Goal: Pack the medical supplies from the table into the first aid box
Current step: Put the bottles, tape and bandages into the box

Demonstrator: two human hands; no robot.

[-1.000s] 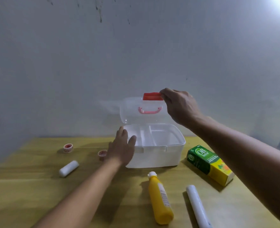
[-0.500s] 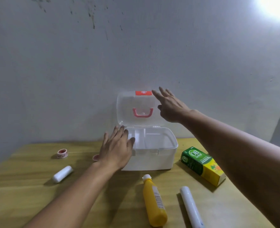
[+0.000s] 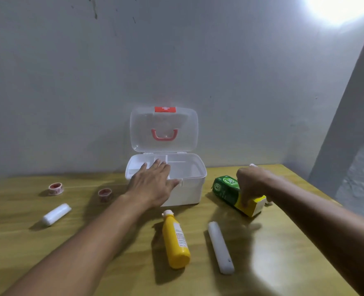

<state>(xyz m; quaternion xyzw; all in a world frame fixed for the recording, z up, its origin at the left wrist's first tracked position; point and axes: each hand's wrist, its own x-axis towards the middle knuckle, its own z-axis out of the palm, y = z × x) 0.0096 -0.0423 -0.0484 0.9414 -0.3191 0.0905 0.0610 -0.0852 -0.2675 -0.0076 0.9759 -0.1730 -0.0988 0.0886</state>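
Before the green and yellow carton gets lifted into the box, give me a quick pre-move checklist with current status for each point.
1. Lid of the first aid box open and standing upright: ok.
2. Box steadied: ok, left hand rests flat on its front rim.
3. Compartments free to receive the carton: cannot tell, the left hand covers part of the tray.
4. Right hand on the green and yellow carton: ok, fingers wrap its yellow end; firmness of grip cannot tell, it is blurred.
5. Carton end flap closed: not ok, the yellow end looks open.
6. Path from carton to box unobstructed: ok.
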